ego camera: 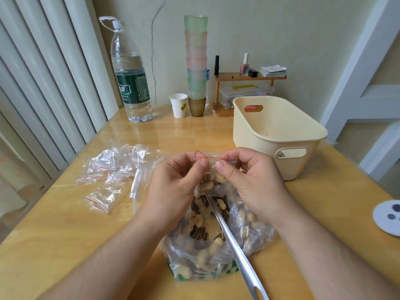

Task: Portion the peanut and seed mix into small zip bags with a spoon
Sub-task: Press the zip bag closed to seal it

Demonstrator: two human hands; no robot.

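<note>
A small zip bag [213, 182] with a red seal line, holding peanuts and seeds, hangs above the big bag. My left hand [175, 180] pinches its top edge on the left, and my right hand [249, 178] pinches it on the right. Below them a large clear bag [207, 252] of peanuts and striped seeds lies open on the wooden table [65, 234]. A metal spoon [233, 245] rests in that bag, its handle pointing toward me at the lower right. Neither hand touches the spoon.
Several empty small zip bags [108, 176] lie to the left. A cream plastic basket [279, 135] stands at the right rear. A big water bottle [129, 79], paper cup [179, 105], stacked cups [196, 66] and a small shelf [249, 92] line the back.
</note>
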